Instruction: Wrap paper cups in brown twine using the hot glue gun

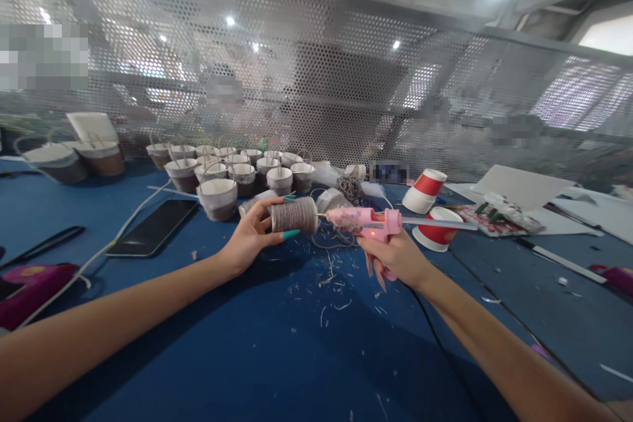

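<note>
From the person's head, one close view looks forward and down across the blue table toward perforated mesh at twelve o'clock.

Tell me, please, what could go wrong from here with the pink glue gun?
Burn: the glue gun in the right hand has its nozzle at the cord-wrapped piece; a slip might put hot glue on the left hand's fingers.
Dirt: pale scraps lie on the table below and could stick to dripping glue.
Snag: the black cable runs near the right forearm, which might catch it.
</note>
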The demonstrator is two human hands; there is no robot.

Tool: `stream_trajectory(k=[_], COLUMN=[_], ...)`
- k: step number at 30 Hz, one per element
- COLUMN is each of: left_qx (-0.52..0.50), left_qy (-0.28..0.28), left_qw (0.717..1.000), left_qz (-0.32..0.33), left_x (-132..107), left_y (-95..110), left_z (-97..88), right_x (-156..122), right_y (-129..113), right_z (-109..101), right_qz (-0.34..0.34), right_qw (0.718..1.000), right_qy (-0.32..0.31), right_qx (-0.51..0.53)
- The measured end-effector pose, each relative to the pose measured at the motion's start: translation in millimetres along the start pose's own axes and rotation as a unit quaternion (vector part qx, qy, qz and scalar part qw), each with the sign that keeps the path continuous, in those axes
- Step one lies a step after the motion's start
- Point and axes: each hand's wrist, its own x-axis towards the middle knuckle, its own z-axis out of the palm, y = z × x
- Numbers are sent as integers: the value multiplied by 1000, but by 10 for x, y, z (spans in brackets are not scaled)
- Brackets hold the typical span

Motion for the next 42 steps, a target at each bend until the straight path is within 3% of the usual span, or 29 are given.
stream_trajectory(k=[7,15,24,42], left_qx=[-15,-29,6,-32], left_qy=[14,27,23,-32], left_qw=[1000,999,1000,999], left_qz=[-12,-27,-10,0], left_x=[4,2,11,-18], left_y=[32,55,9,-1], left_z=[23,39,9,2], right_x=[-4,-5,0,0], right_y=[-2,-19,-27,-59], right_z=[-22,-25,-17,-52], right_qz=[-24,1,15,23], right_qw=[999,999,1000,1000], right_qy=[2,-22,-9,16], right_qx=[-26,-23,-15,-9])
